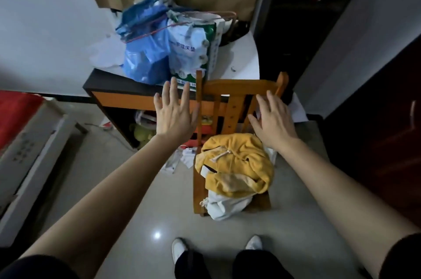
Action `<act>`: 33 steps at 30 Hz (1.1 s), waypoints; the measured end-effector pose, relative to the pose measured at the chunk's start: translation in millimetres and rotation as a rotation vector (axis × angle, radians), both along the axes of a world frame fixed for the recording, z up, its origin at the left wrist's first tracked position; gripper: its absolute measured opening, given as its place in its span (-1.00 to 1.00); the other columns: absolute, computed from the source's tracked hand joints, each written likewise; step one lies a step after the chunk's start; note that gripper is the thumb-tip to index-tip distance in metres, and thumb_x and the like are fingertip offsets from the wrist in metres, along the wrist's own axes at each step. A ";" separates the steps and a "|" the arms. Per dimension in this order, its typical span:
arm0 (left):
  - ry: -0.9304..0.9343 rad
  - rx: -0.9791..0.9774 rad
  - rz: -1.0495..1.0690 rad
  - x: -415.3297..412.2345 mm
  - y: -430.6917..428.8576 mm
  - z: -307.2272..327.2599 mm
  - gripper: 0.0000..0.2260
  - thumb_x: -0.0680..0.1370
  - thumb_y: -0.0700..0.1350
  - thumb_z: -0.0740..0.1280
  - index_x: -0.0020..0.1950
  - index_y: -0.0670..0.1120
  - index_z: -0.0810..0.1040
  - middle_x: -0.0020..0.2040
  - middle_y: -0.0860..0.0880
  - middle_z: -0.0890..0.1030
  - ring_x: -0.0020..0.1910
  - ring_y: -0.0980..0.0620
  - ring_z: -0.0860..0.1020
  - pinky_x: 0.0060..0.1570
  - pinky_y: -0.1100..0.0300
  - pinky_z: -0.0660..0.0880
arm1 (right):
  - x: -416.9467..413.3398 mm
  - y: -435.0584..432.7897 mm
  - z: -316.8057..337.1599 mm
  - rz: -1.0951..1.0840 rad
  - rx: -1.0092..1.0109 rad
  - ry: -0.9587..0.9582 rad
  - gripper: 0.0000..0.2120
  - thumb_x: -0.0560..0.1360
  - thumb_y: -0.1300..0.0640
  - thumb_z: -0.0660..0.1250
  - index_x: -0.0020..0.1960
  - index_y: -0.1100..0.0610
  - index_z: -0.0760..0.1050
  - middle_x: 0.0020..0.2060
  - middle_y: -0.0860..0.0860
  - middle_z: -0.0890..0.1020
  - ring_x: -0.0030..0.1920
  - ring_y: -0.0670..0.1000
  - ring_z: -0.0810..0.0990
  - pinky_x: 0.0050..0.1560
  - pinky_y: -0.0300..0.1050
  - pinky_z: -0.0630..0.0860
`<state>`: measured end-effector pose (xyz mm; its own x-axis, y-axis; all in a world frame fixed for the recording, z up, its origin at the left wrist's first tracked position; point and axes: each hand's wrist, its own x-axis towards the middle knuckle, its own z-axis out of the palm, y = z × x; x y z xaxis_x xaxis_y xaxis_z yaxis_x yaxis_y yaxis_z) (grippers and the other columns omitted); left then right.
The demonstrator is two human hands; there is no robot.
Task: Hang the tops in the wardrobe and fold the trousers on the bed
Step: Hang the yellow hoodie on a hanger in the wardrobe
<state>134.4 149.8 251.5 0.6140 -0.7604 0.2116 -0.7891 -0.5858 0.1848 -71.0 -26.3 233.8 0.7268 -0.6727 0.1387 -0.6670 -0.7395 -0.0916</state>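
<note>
Hands at the clothes pile, nothing taken yet.
Your left hand (174, 114) and right hand (273, 121) hover by the back of the chair (239, 88), each grip wide and empty. On its seat the yellow hoodie (237, 164) lies over a white garment (227, 207) (top or trousers, I cannot tell). Snatch one edge and the pile may slide to the floor.

Blue bag (145, 60), tissue pk (193, 50) on cabinet (123, 99)

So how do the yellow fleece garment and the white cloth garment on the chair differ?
The yellow fleece garment lies on top, toward the back of the wooden chair; the white cloth garment sits beneath it, spilling over the seat's front edge. Both are crumpled and show a drawstring.
</note>
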 end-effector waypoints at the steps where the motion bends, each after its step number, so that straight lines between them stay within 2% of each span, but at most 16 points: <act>1: 0.027 0.014 -0.021 -9.2 -8.6 -11.0 -0.42 0.65 0.22 -0.01 0.60 -0.04 0.09 0.61 -0.21 0.03 0.58 -0.22 -0.01 0.50 -0.26 0.02 | -14.9 -3.9 -8.8 -0.029 0.012 0.020 -0.36 0.63 -0.20 0.10 0.58 0.13 0.14 0.56 0.21 0.17 0.53 0.24 0.18 0.47 0.22 0.23; 8: 0.120 0.180 -0.107 -72.5 -63.2 -92.1 -0.40 0.65 0.24 -0.07 0.62 -0.01 0.02 0.62 -0.18 -0.02 0.59 -0.20 -0.06 0.50 -0.24 -0.04 | -107.2 -48.6 -78.9 -0.136 0.145 0.121 -0.36 0.62 -0.17 0.17 0.58 0.15 0.17 0.54 0.24 0.21 0.51 0.26 0.23 0.45 0.19 0.24; 12: 0.198 0.273 -0.011 -107.9 -92.6 -136.0 -0.39 0.64 0.23 -0.02 0.62 -0.03 0.00 0.62 -0.19 -0.04 0.59 -0.22 -0.06 0.51 -0.23 0.01 | -136.4 -88.6 -120.6 -0.117 0.258 0.168 -0.38 0.61 -0.14 0.18 0.57 0.14 0.18 0.53 0.25 0.23 0.49 0.26 0.26 0.41 0.17 0.29; 16: 0.297 0.350 0.054 -139.6 -114.3 -190.2 -0.36 0.64 0.21 0.05 0.63 -0.04 -0.04 0.62 -0.21 -0.07 0.59 -0.24 -0.07 0.50 -0.24 0.04 | -148.3 -119.3 -168.7 -0.077 0.389 0.204 -0.37 0.63 -0.12 0.16 0.60 0.08 0.08 0.55 0.22 0.20 0.51 0.21 0.25 0.40 0.11 0.32; 20: 0.488 0.334 0.143 -161.2 -150.3 -265.5 -0.38 0.65 0.17 0.10 0.63 0.04 -0.07 0.63 -0.12 -0.14 0.59 -0.18 -0.10 0.49 -0.23 0.07 | -140.0 -154.7 -250.1 -0.100 0.607 0.111 -0.45 0.65 0.04 0.20 0.58 0.09 0.13 0.51 0.15 0.28 0.47 0.17 0.31 0.35 0.06 0.38; 22: 0.558 0.329 0.104 -165.6 -157.6 -304.8 -0.44 0.67 0.10 0.11 0.63 0.09 -0.02 0.63 -0.05 -0.06 0.59 -0.15 -0.03 0.45 -0.26 0.16 | -134.2 -158.5 -290.1 -0.156 0.735 0.047 -0.50 0.66 0.09 0.19 0.56 0.11 0.19 0.49 0.14 0.31 0.45 0.16 0.35 0.34 0.05 0.38; 24: 0.643 0.368 0.089 -165.2 -155.0 -347.5 -0.50 0.68 0.10 0.06 0.61 0.13 0.04 0.62 0.02 0.06 0.59 -0.09 0.05 0.44 -0.25 0.19 | -128.5 -152.7 -326.7 -0.191 0.798 0.001 -0.52 0.66 0.04 0.18 0.55 0.08 0.22 0.49 0.11 0.31 0.46 0.13 0.33 0.36 0.04 0.38; 26: 0.754 0.437 0.139 -163.5 -144.7 -383.2 -0.53 0.68 0.13 -0.01 0.60 0.12 0.12 0.61 0.06 0.14 0.59 -0.02 0.07 0.48 -0.18 0.15 | -123.9 -135.9 -358.1 -0.201 0.870 -0.006 -0.44 0.64 -0.07 0.20 0.58 0.06 0.17 0.52 0.09 0.27 0.50 0.11 0.27 0.41 0.03 0.31; 28: 0.787 0.507 0.151 -161.7 -133.3 -402.8 -0.55 0.69 0.12 -0.03 0.58 0.10 0.19 0.59 0.11 0.17 0.59 0.04 0.07 0.46 -0.16 0.15 | -121.5 -111.5 -382.1 -0.195 0.973 0.044 -0.39 0.61 -0.10 0.26 0.56 0.11 0.20 0.48 0.12 0.36 0.45 0.13 0.34 0.38 -0.03 0.31; 29: 0.752 0.508 0.135 -160.4 -129.4 -406.4 -0.57 0.69 0.11 -0.03 0.56 0.09 0.23 0.58 0.11 0.21 0.58 0.03 0.12 0.43 -0.16 0.19 | -120.0 -98.6 -390.0 -0.156 0.998 0.088 -0.43 0.59 -0.09 0.30 0.51 0.14 0.29 0.40 0.14 0.45 0.38 0.16 0.42 0.31 -0.05 0.35; 31: 0.731 0.413 0.155 -155.6 -127.6 -405.7 -0.57 0.69 0.13 -0.02 0.50 0.05 0.36 0.48 0.00 0.40 0.48 -0.07 0.34 0.33 -0.12 0.36 | -118.5 -76.7 -398.3 -0.052 1.013 0.149 -0.54 0.56 -0.06 0.35 0.38 0.13 0.42 0.22 0.14 0.58 0.22 0.20 0.53 0.15 -0.05 0.39; 33: 0.842 0.290 0.272 -148.6 -128.4 -405.6 -0.53 0.67 0.21 -0.03 0.40 0.02 0.44 0.31 -0.11 0.56 0.30 -0.18 0.50 0.19 -0.03 0.43 | -117.1 -68.5 -403.2 0.027 0.994 0.188 -0.58 0.55 -0.07 0.35 0.33 0.10 0.44 0.14 0.13 0.62 0.14 0.22 0.57 0.10 -0.03 0.41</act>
